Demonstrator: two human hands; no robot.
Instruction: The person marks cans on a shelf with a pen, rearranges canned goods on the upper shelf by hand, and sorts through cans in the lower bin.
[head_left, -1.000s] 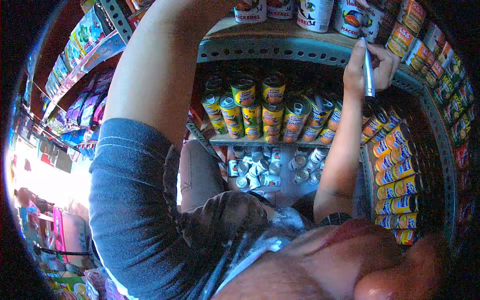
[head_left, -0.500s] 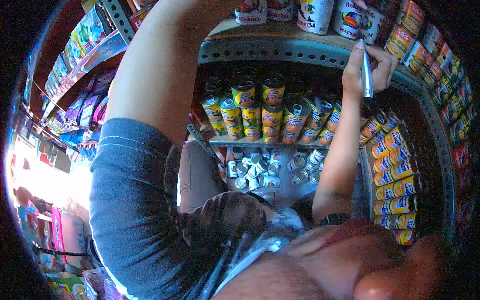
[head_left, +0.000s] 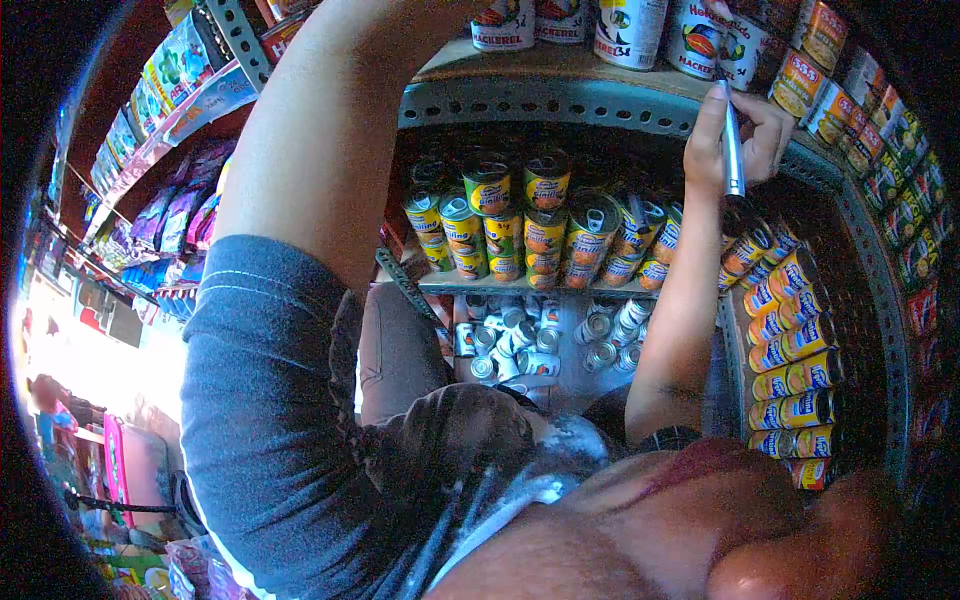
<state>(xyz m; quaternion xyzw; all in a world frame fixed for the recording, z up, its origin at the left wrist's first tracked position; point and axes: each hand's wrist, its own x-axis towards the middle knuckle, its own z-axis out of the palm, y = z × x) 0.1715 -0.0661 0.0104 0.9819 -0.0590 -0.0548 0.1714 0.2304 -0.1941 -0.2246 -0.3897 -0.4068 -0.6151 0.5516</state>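
My right hand (head_left: 738,140) is closed around a silver marker pen (head_left: 733,150), its tip pointing up at the lower edge of the mackerel cans. One white mackerel can (head_left: 692,42) stands just above the tip, with another mackerel can (head_left: 745,50) beside it, bearing dark handwriting. I cannot tell whether the tip touches either. My left forearm (head_left: 325,120) reaches up past the top edge, so the left hand's fingers are out of sight. Near that arm stands another mackerel can (head_left: 502,25) with black handwritten marks.
A perforated metal shelf edge (head_left: 560,108) runs below the mackerel cans. Yellow-labelled cans (head_left: 545,235) fill the shelf beneath, and more yellow cans (head_left: 790,380) line the right side. Small white cans (head_left: 515,340) lie lower down. Hanging packets (head_left: 170,75) are at left.
Almost everything holds its place. My right hand and the marker pen shift only very slightly at the same cans.
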